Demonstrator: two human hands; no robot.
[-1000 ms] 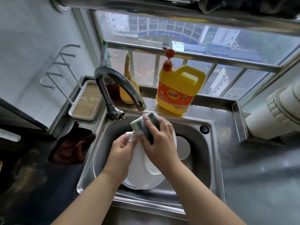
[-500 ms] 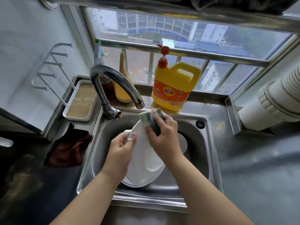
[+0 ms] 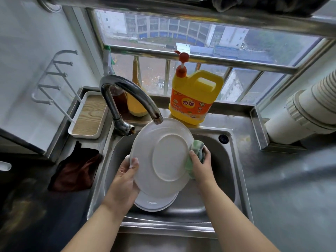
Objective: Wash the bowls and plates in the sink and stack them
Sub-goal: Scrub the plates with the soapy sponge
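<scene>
Over the steel sink [image 3: 234, 160], we hold a white plate [image 3: 161, 155] tilted up, its underside toward us, top edge just under the faucet [image 3: 131, 95] spout. Our left hand [image 3: 123, 184] grips its near-left rim, thumb on the underside; our right hand [image 3: 201, 166] clenches a green sponge [image 3: 197, 149] against the right rim. More white dishes [image 3: 154, 202] lie in the basin below. No water is visibly running. We judge this the scrubbing step; next likely comes rinsing, then stacking on the surface [image 3: 283, 179], keeping a firm hold on the wet rim
</scene>
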